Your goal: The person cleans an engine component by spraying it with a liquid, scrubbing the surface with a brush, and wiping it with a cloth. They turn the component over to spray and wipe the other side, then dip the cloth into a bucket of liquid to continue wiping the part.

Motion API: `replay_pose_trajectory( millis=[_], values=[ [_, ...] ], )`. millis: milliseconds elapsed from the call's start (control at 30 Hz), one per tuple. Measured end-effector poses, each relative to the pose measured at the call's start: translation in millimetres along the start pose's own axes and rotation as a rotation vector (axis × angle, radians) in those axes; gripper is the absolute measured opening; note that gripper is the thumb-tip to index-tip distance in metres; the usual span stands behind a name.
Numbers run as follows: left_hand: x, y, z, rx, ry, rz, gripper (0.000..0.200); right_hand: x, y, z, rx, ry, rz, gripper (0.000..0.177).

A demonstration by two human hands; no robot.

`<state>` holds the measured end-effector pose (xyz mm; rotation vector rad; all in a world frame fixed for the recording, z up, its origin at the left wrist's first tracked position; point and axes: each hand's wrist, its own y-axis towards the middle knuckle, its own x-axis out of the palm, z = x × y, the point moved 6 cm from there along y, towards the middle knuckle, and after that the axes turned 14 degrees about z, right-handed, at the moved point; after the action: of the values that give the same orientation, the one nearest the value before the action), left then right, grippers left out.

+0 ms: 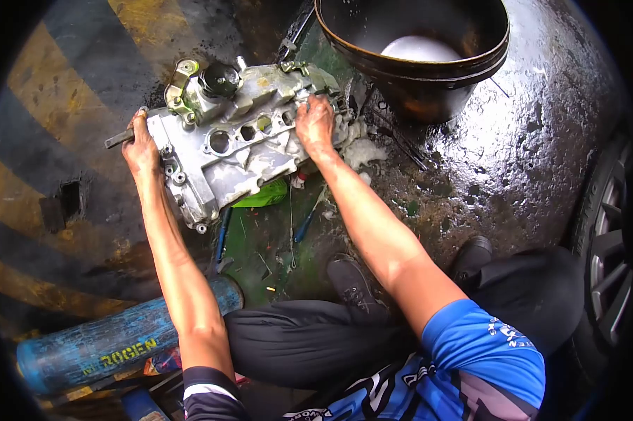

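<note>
A grey aluminium engine valve cover (239,165) with a row of round holes lies tilted on the floor in front of me. My left hand (142,151) is closed at its left end, fingers on the edge. A flat metal bar (118,139) juts out to the left from beneath that hand. My right hand (316,126) is closed and pressed on the cover's right part, fingers curled; what they hold is hidden. Whitish foam (364,151) clings around the right end. Under the near edge shows a bright green object (261,195).
A black bucket (414,81) with pale liquid stands at the upper right on wet floor. Two blue-handled tools (222,235) lie near my shoe (355,281). A blue cylinder (120,333) lies at lower left, a car wheel (607,245) at the right edge.
</note>
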<state>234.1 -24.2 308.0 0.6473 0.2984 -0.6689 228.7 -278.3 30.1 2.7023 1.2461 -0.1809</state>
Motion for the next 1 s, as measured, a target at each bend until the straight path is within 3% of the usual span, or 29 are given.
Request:
replay_pose_trajectory(
  millis=[167,267,400,433,467,533,600,633,700,800,1000],
  values=[
    [-5.2,-2.0,0.2,0.004,0.082,0.033,0.039,-7.5,9.0,-3.5,-0.273,-0.143,-0.136,0.026],
    [-2.2,-2.3,-1.5,0.054,0.104,0.026,0.041,-36.5,23.7,-0.8,-0.108,-0.127,-0.277,0.027],
    [-4.0,2.2,-11.6,-0.022,0.163,0.02,0.042,-55.4,31.4,19.3,0.056,0.12,0.04,0.025],
    [-5.8,-0.5,-10.1,-0.018,0.166,0.034,0.041,-52.5,30.4,2.6,-0.104,0.074,0.069,0.022],
    [-7.3,-2.3,-10.2,-0.006,0.153,0.024,0.041,-28.0,25.4,2.2,0.069,0.061,-0.053,0.019],
    [-4.6,0.2,-8.9,0.025,0.096,0.016,0.041,-9.0,15.9,-7.6,0.11,0.033,-0.023,0.017],
    [-8.8,-2.2,-12.1,0.001,0.112,0.019,0.04,-3.8,-1.3,-7.5,-0.01,-0.037,-0.115,0.018],
    [-8.8,-1.2,-15.1,0.011,0.119,0.017,0.04,-1.4,-5.2,7.6,0.167,0.148,-0.14,0.019],
    [-6.1,1.4,-15.4,0.012,0.159,0.007,0.04,-21.0,2.2,18.0,0.055,0.046,-0.077,0.024],
    [-8.0,-7.2,-12.2,-0.043,0.135,0.026,0.04,-21.3,15.1,33.9,0.099,-0.059,0.036,0.03],
    [-14.1,-2.8,-19.5,0.1,0.177,0.04,0.041,13.4,43.4,81.1,-0.049,-0.24,-0.074,0.029]
  ],
)
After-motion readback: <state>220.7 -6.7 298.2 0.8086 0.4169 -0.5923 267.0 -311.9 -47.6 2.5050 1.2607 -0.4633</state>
